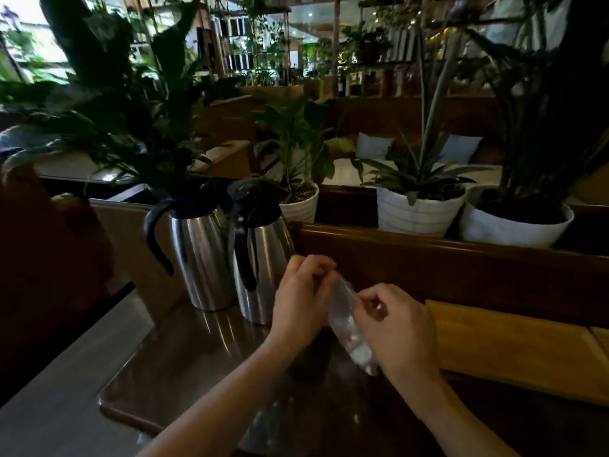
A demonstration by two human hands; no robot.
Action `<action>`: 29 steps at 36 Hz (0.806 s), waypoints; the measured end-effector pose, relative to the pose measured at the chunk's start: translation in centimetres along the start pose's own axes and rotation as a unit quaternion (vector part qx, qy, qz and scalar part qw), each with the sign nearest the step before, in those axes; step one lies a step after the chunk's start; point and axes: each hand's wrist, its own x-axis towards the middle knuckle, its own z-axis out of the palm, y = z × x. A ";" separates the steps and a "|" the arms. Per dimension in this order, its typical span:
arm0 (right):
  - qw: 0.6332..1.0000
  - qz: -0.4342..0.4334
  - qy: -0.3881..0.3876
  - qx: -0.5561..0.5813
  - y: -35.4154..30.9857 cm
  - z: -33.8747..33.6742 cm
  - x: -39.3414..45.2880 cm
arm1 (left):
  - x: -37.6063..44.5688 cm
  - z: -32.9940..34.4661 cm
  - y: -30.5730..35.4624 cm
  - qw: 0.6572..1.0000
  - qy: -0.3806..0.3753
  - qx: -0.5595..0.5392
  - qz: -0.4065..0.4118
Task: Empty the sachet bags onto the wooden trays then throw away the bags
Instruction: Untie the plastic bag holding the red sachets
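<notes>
A small clear plastic sachet bag (346,319) with white contents at its lower end hangs between both hands above the dark table. My left hand (298,300) pinches its top edge from the left. My right hand (400,328) grips the same top edge from the right, fingers curled. A light wooden tray (514,347) lies flat on the table to the right of my hands, its near part showing bare wood.
Two steel jugs (204,255) (260,258) with black handles stand just left of my hands. Behind a dark wooden rail (428,252), white plant pots (418,212) line up. The dark glossy table (184,367) has its edge at the left, above grey floor.
</notes>
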 end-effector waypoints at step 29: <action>0.944 0.179 -0.181 0.208 0.7 -0.8 -1.3 | -1.7 -2.0 1.2 0.882 -0.259 -0.271 -0.286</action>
